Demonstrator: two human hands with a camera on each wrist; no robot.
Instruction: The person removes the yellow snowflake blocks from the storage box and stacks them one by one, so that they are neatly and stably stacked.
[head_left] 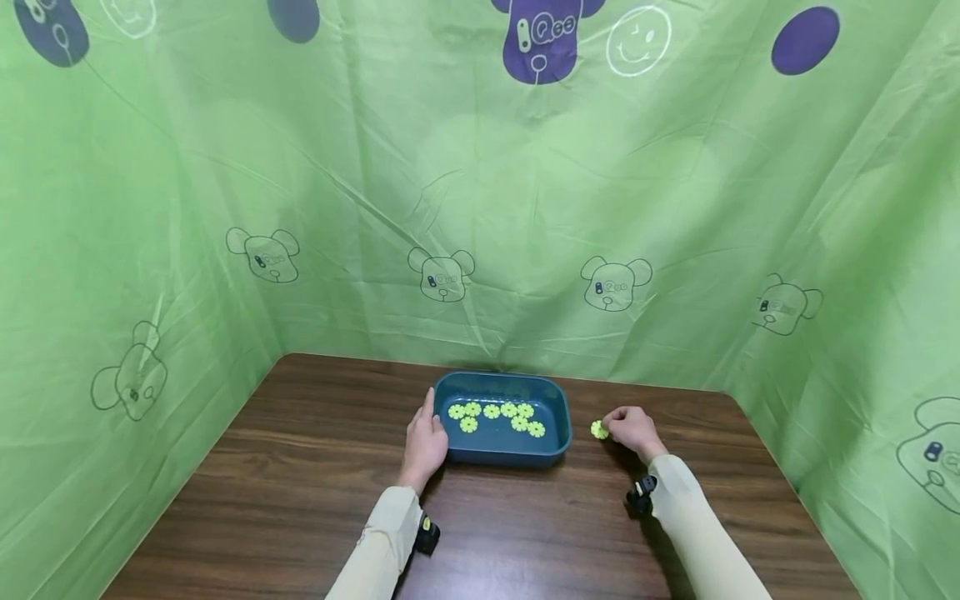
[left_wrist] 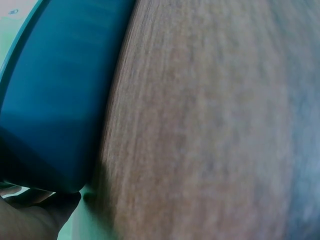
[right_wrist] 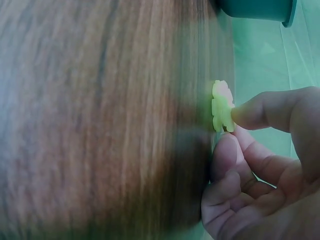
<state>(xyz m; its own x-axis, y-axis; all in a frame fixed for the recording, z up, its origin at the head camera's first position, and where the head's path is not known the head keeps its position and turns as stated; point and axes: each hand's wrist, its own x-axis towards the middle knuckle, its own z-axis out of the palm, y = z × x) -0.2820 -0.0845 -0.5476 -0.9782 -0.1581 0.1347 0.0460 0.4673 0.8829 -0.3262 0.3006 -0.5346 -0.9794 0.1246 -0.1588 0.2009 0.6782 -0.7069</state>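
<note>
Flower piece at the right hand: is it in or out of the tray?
Out: the right hand holds this flower piece beside the tray.

Basin [head_left: 495, 458]: one
Flowers [head_left: 491, 412] inside: eight
Flower [head_left: 597, 430], basin's three o'clock: one
Hands [head_left: 425, 446]: two
Wrist cameras [head_left: 427, 535]: two

- A blue-green tub [head_left: 501, 457], rectangular with rounded corners and low walls, sits upright on the tabletop [head_left: 315, 433], long side toward the person; the left hand [head_left: 425, 443] touches its left end.
- Eight small yellow-green flower-shaped pieces [head_left: 491, 411] lie apart or nearly touching on the tub's floor (the scalloped edges show best from the head view): three grouped at left, one by itself near the middle, four at right.
- One matching flower piece [right_wrist: 220, 105] is outside, just right of the tub, its edge pinched by the right hand [head_left: 632, 429]; whether it touches the tabletop is unclear.
</note>
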